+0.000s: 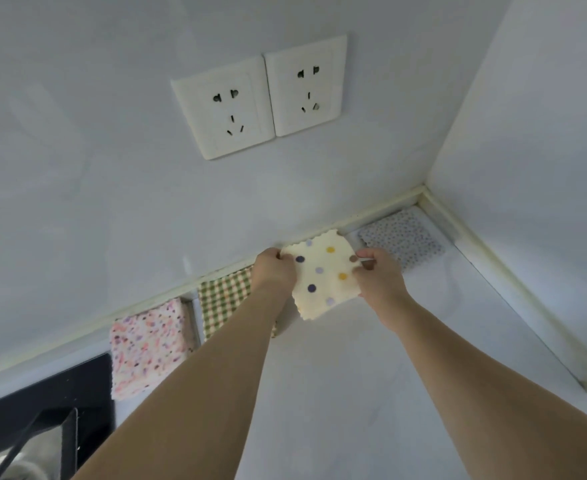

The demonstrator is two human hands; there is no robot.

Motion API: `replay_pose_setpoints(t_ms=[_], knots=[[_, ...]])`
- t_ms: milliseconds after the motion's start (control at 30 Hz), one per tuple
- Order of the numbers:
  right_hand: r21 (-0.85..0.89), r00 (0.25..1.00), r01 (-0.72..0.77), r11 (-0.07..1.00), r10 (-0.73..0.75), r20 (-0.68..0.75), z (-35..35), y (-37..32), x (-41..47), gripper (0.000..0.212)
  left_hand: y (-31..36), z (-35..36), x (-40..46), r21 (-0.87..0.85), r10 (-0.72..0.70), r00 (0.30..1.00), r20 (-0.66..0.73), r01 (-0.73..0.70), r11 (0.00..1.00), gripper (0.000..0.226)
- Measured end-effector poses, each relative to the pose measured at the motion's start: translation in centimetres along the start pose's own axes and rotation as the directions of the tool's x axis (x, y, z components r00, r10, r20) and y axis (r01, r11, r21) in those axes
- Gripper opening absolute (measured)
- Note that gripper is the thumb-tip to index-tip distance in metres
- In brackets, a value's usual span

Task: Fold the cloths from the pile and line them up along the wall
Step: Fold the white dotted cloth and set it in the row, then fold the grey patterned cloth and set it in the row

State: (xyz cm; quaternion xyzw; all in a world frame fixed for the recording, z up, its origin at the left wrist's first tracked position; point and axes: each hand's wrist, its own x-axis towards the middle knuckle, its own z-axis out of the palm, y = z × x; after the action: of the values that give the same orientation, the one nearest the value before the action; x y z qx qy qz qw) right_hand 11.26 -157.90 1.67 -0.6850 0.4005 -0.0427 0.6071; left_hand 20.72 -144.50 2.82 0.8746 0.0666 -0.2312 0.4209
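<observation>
Both hands, left hand [274,268] and right hand [379,271], pinching folded polka-dot cloth [321,273] edges; placing step, needs lowering into gap between checked cloth [224,299] and grey cloth [402,239].

A pale white surface [371,393] runs into a corner where two walls meet. Along its far edge lie three folded cloths: a pink speckled fluffy cloth [148,348] at the left, a green-and-cream checked cloth [224,299] just right of it, and a grey cloth with small dots [402,239] in the far right corner. A black hob edge [42,410] sits in the surface at the near left.
</observation>
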Motion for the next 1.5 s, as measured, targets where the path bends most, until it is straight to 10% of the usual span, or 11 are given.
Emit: replay_pose_setpoints(t_ms=[533, 700, 967, 1500], knots=[[-0.305, 0.988, 0.097, 0.948, -0.129, -0.087, 0.6, 0.3, -0.8, 0.047, 0.0, -0.5, -1.2, -0.032, -0.003, 0.998, -0.055, 0.001, 0.999, 0.024], [-0.413, 0.95, 0.242, 0.878, -0.301, -0.081, 1.2, -1.4, -4.8, 0.048, 0.5, -2.9, -4.7, 0.065, 0.287, 0.949, -0.13, -0.281, 0.958, 0.032], [-0.51, 0.891, 0.409, 0.756, -0.452, 0.044, 4.8, -2.2, -14.2, 0.042, -5.4, -10.6, -10.4, 0.386, 0.729, 0.677, -0.107, -0.647, 0.658, 0.032], [-0.486, 0.773, 0.627, 0.609, -0.566, 0.288, 24.6, -2.8, -37.4, 0.04, -26.1, -35.3, -21.0, 0.592, 0.727, 0.654, -0.209, -0.507, 0.626, 0.036]])
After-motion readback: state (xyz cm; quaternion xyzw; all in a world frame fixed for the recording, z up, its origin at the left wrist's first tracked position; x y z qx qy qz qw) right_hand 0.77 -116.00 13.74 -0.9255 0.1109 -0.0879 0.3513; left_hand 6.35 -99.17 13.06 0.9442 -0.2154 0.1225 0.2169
